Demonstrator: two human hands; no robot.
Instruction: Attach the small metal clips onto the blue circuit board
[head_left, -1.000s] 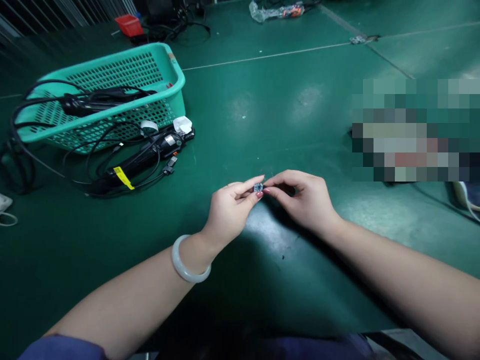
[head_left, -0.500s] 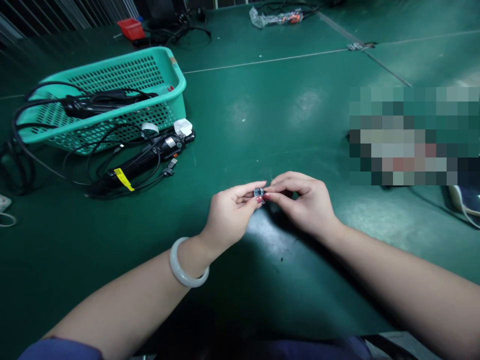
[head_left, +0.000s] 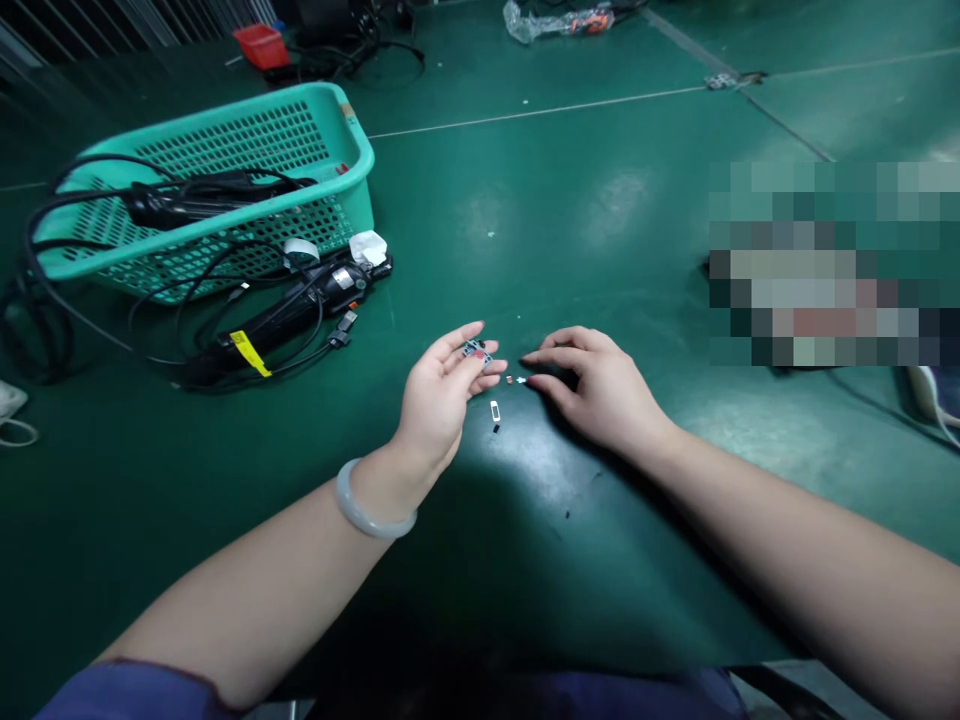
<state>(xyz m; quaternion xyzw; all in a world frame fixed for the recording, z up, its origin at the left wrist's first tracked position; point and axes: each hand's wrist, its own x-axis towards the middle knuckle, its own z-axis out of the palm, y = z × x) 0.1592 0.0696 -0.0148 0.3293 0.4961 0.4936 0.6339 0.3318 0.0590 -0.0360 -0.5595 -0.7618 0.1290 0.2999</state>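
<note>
My left hand (head_left: 442, 390) holds a small flat grey-and-black part (head_left: 475, 349) between thumb and fingers, just above the green table. The part's exact kind is too small to make out. My right hand (head_left: 600, 380) is low over the table, its thumb and index finger apart. A tiny whitish piece (head_left: 521, 380) lies at the right thumb tip, with a tiny reddish-brown piece (head_left: 509, 380) beside it. Closer to me on the tabletop are a small white frame-like piece (head_left: 495, 411) and a small black bit (head_left: 496, 429).
A green perforated basket (head_left: 360, 190) with black cabled devices stands at the left. Before it lies a black cabled handheld device (head_left: 285, 320) with a yellow label. A red tray (head_left: 261, 46) and a plastic-wrapped item (head_left: 559, 22) are at the back. A pixelated area covers the right.
My hands have moved apart, the left one a little left and up with the grey-and-black part. The right thumb and finger have parted. Several tiny pieces now show on the table between them.
</note>
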